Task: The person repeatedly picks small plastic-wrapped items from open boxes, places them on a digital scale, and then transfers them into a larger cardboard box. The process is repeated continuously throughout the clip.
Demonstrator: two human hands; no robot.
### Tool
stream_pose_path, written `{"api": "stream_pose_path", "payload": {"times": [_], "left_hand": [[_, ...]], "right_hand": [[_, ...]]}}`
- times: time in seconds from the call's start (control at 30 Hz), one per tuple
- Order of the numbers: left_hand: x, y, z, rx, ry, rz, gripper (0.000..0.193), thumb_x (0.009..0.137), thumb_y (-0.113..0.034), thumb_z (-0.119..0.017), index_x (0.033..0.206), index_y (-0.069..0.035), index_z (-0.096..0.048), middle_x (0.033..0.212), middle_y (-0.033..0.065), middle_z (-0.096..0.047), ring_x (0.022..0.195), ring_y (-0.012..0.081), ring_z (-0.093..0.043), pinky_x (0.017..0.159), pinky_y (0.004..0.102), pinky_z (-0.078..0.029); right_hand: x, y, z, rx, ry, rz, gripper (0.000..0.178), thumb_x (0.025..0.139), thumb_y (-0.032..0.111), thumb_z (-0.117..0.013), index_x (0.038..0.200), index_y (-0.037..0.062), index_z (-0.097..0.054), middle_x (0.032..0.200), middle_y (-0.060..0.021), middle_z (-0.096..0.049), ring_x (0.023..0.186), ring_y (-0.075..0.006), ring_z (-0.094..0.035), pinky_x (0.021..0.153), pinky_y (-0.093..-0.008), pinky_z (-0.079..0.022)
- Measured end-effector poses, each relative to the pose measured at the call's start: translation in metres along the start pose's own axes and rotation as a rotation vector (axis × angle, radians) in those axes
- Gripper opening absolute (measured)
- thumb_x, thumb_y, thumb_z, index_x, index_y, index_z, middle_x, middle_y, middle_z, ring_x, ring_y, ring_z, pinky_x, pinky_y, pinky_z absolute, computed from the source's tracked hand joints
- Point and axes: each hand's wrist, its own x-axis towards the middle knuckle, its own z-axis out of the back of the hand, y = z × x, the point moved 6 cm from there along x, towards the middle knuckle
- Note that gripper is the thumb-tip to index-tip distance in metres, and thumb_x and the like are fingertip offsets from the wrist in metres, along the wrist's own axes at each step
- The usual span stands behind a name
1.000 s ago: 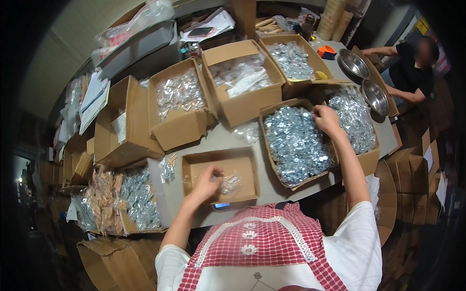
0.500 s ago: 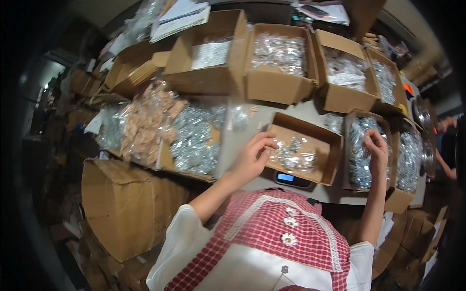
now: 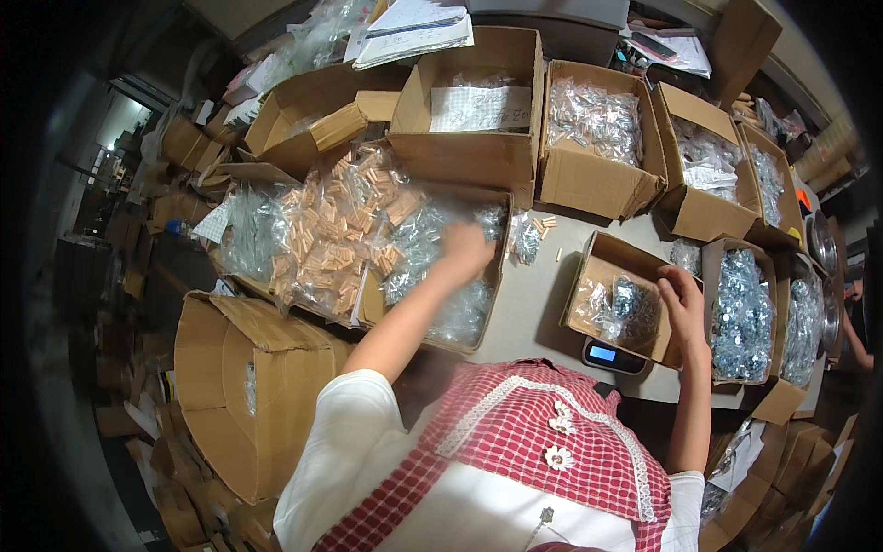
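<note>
My left hand point(image 3: 466, 250) reaches into a cardboard box point(image 3: 441, 276) full of clear bags of small metal parts, fingers curled among the bags; whether it holds one is blurred. My right hand point(image 3: 682, 296) rests on the right rim of a small open cardboard box point(image 3: 612, 267) that stands on a digital scale point(image 3: 613, 356). Inside that small box lie clear bags of metal parts point(image 3: 624, 308). Left of the left hand, a bag of tan wooden dowels point(image 3: 336, 230) sits in the same row.
Several open cardboard boxes of bagged hardware ring the grey table point(image 3: 533, 304): one point(image 3: 593, 138) at the back, one point(image 3: 743, 317) to the right of the scale. Papers point(image 3: 414, 28) lie on top at the back. A large carton point(image 3: 239, 386) stands at the lower left.
My left hand left the small box on the scale and moved left into the box of bagged parts. My right hand came from the right-hand box to the small box's rim. The view swung left.
</note>
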Motion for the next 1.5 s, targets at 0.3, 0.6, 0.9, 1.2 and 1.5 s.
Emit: {"api": "stream_pose_path", "payload": {"times": [0.3,0.6,0.9,1.2,1.5], "left_hand": [[-0.04,0.018,0.034,-0.747,0.132,-0.024,0.029,0.086,-0.03,-0.074,0.092,-0.005,-0.063,0.1,0.0092,-0.064,0.088,0.0228,-0.061,0.078,0.038,-0.052],[-0.08,-0.054,0.092,-1.277,0.086,-0.263,0.04,0.075,-0.01,-0.084,0.097,-0.006,-0.05,0.092,0.0015,-0.054,0.09,0.0155,-0.055,0.076,0.0296,-0.047],[-0.09,-0.109,0.087,-1.198,0.3,-0.466,0.068,0.076,-0.008,-0.083,0.134,-0.003,-0.047,0.118,0.0077,-0.058,0.108,0.0132,-0.058,0.092,0.0282,-0.05],[-0.091,-0.11,0.088,-1.615,0.333,-0.336,0.052,0.072,0.006,-0.077,0.119,-0.001,-0.055,0.11,0.0084,-0.06,0.101,0.0164,-0.06,0.091,0.0322,-0.051],[-0.1,-0.117,0.097,-1.622,0.28,-0.307,0.045,0.072,0.008,-0.073,0.112,0.0,-0.053,0.109,0.0077,-0.059,0.097,0.0139,-0.061,0.079,0.0267,-0.054]], "right_hand": [[-0.028,0.059,-0.035,0.166,-0.059,0.011,0.014,0.095,0.007,-0.061,0.106,0.0003,-0.066,0.099,-0.0037,-0.069,0.099,-0.0125,-0.064,0.089,-0.0273,-0.049],[-0.03,0.145,-0.161,0.501,0.376,0.002,0.052,0.095,0.022,-0.066,0.138,0.0026,-0.044,0.123,-0.0153,-0.062,0.112,-0.0219,-0.061,0.097,-0.037,-0.048],[-0.035,0.121,-0.143,0.729,0.279,-0.181,0.041,0.095,0.015,-0.07,0.129,0.0018,-0.053,0.11,-0.0039,-0.063,0.099,-0.0104,-0.06,0.085,-0.0271,-0.05],[-0.037,0.118,-0.12,0.894,0.206,-0.125,0.033,0.093,0.0,-0.066,0.124,-0.0018,-0.054,0.109,-0.0094,-0.069,0.102,-0.0137,-0.065,0.087,-0.0274,-0.053],[-0.032,0.139,-0.111,0.932,0.325,-0.106,0.033,0.09,0.008,-0.07,0.12,0.0014,-0.056,0.108,-0.0025,-0.063,0.099,-0.0093,-0.06,0.086,-0.0236,-0.047]]}}
